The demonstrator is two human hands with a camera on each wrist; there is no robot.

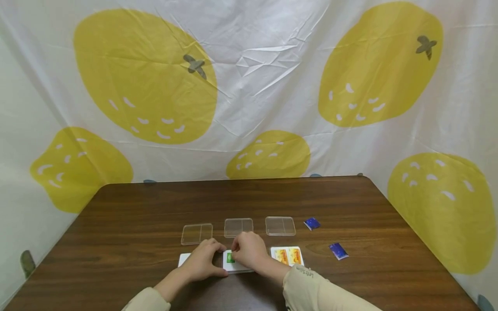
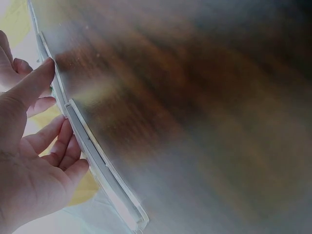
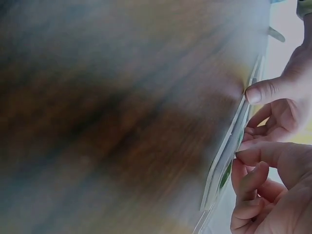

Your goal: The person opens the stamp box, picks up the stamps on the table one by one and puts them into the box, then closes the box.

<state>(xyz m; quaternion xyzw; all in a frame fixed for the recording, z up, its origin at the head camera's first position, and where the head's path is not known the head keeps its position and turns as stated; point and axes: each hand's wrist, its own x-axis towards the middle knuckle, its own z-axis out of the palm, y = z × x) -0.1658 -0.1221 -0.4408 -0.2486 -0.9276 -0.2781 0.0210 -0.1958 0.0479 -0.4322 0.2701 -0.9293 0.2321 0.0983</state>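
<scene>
A shallow white case [image 1: 237,271] in the middle of the row holds a green card [image 1: 230,258]. My left hand [image 1: 204,259] spans the case's left end, thumb on the near edge and fingers toward the far corner. In the right wrist view, that thumb presses the case's rim [image 3: 214,180]. My right hand [image 1: 249,249] pinches at the green card with thumb and index finger; the hand hides the case's right half. Another white case [image 1: 184,258] lies partly behind my left hand. To the right, a third case holds two orange-yellow cards [image 1: 288,255].
Behind the cases lie three clear lids: left [image 1: 196,233], middle [image 1: 238,227] and right [image 1: 280,226]. Two small blue packets, one farther back [image 1: 312,223] and one nearer [image 1: 339,251], are on the right of the brown table [image 1: 128,242]. A lemon-print curtain [image 1: 268,108] hangs behind.
</scene>
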